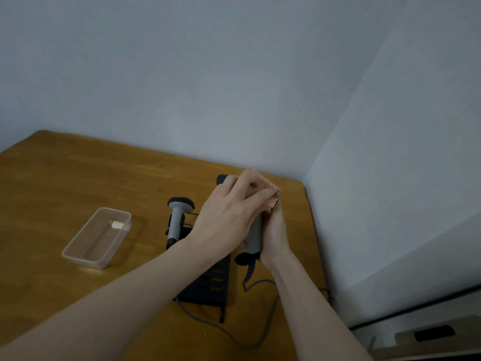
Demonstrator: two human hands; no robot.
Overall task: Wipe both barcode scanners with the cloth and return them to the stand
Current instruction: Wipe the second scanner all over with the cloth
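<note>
We can read no text, label, brand, number or sign anywhere in this view. The scanner resting in the stand [179, 220] shows only plain grey and black surfaces to us, and the scanner held between the hands [254, 237] is mostly covered. The clear container [97, 237] has a small pale patch inside that we find too blurred to read. The cloth [270, 194] carries only a checked edge pattern, no lettering.

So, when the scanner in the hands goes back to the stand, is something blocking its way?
Nothing visible does. The held scanner is right above the stand; the other scanner sits on the stand's left side, apart from it. The left hand with the cloth hides part of the stand, so the free slot itself cannot be seen.
</note>
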